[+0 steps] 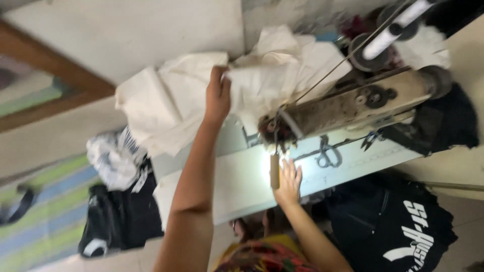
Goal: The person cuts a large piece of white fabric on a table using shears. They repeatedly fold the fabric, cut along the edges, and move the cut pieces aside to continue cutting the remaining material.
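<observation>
1. Fingers of the left hand (218, 95) are curled around a fold of cream cloth (166, 100), gripping it at the far side of the table.
2. Fingers of the right hand (289, 182) lie spread and flat on the white sewing table (237, 194), grasping nothing, just beside a small brown strip (274, 171) under the lamp glow.
3. Cream cloth is heaped across the far left of the table, spilling toward the wall and behind the machine.
4. Sewing machine (353, 103), worn and beige, lies to the right of the left hand, its needle end just beyond the right hand.
5. Scissors (326, 153) rest on the table to the right of the right hand.
6. White thread spool (390, 32) stands at the far right behind the machine.
7. Black garments (398, 226) hang off the near right edge; another dark pile (118, 216) and a striped white cloth (113, 158) sit at the left.
</observation>
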